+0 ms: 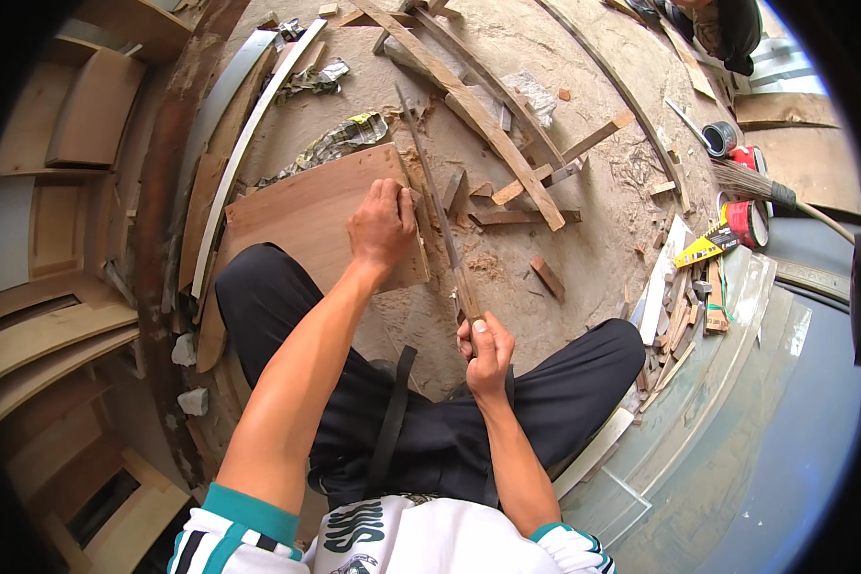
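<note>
As far as could be judged, your sawing was at an early stage: the brown board (pixel 306 203) was in 1 piece just beyond your left knee (pixel 263 277), and no finished cut could be made out. The saw (pixel 440 212) ran alongside its right edge, contact unclear, so any cutting there was left to do. Your right hand (pixel 488 356) was wrapped around the saw's wooden handle (pixel 469 304). Your left hand (pixel 383 226) was curled over the board near that edge; whether it gripped could not be told.

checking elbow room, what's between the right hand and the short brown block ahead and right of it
In the head view, only floor shows between the right hand and the short brown block.
</note>
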A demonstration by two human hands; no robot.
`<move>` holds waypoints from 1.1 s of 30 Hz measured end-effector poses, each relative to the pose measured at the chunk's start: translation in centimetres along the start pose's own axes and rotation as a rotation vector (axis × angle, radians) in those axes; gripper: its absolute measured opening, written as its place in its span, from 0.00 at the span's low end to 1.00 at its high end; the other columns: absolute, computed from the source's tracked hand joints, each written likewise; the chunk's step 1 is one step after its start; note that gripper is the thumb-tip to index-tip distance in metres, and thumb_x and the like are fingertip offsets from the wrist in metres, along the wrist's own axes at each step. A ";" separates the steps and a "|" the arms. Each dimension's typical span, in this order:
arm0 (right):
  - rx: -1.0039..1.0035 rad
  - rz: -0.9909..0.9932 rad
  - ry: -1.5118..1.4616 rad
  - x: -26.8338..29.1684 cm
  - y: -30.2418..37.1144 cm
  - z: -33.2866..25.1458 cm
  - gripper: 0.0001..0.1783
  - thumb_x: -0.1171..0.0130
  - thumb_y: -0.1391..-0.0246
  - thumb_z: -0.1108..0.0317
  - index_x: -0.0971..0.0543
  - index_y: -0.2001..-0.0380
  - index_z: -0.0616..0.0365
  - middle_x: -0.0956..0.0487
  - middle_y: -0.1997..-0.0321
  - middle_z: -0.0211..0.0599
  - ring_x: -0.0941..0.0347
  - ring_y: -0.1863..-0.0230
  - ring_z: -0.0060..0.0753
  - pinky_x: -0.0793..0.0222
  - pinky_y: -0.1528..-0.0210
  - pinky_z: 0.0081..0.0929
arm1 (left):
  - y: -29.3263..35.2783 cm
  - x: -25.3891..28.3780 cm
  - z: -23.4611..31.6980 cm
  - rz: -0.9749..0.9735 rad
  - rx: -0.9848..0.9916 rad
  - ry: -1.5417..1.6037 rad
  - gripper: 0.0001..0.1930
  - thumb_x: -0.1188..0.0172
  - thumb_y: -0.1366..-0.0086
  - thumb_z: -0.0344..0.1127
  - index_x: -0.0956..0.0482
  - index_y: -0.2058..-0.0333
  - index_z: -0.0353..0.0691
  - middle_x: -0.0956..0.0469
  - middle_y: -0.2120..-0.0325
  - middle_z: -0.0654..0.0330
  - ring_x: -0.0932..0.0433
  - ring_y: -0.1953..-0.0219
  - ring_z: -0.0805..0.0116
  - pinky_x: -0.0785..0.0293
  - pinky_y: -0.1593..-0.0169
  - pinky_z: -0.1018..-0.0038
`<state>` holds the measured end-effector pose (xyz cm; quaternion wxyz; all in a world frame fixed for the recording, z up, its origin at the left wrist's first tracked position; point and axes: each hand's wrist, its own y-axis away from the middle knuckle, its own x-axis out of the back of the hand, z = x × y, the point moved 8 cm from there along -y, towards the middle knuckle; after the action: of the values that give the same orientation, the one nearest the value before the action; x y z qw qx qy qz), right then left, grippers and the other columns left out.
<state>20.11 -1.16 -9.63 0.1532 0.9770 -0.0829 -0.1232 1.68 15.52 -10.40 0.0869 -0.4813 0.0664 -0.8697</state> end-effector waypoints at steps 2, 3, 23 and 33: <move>0.003 -0.026 0.027 -0.3 0.4 0.5 0.19 0.52 0.33 0.61 0.26 0.75 0.62 0.35 0.85 0.23 0.43 0.82 0.13 0.50 0.79 0.19 | 0.0 -0.1 -0.1 -0.011 0.015 0.000 0.09 0.48 0.30 0.40 0.29 0.66 0.42 0.24 0.67 0.55 0.21 0.68 0.47 0.24 0.68 0.54; 0.004 -0.037 0.040 -0.5 0.5 0.7 0.19 0.52 0.34 0.60 0.26 0.75 0.62 0.35 0.85 0.23 0.43 0.82 0.13 0.50 0.79 0.19 | 0.0 -0.2 -0.1 -0.017 0.021 0.000 0.09 0.48 0.30 0.40 0.29 0.66 0.42 0.24 0.67 0.55 0.21 0.68 0.47 0.24 0.68 0.54; 0.085 -0.078 0.296 -1.5 -0.6 -0.5 0.19 0.51 0.36 0.63 0.27 0.78 0.64 0.32 0.87 0.37 0.35 0.85 0.25 0.42 0.80 0.28 | 0.0 -0.2 0.4 -0.024 -0.020 -0.002 0.08 0.48 0.30 0.39 0.29 0.64 0.41 0.24 0.66 0.54 0.20 0.67 0.46 0.24 0.66 0.53; 0.095 -0.078 0.337 -2.5 -0.9 -0.8 0.19 0.51 0.36 0.63 0.28 0.78 0.65 0.31 0.86 0.42 0.32 0.85 0.31 0.39 0.79 0.31 | -0.1 -0.2 0.4 -0.043 -0.016 0.014 0.08 0.48 0.30 0.38 0.30 0.65 0.41 0.24 0.67 0.54 0.20 0.66 0.47 0.24 0.66 0.54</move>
<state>18.05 0.44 -8.61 0.1135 0.9924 -0.0240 0.0406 2.07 15.61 -10.34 0.0637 -0.4771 0.0636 -0.8742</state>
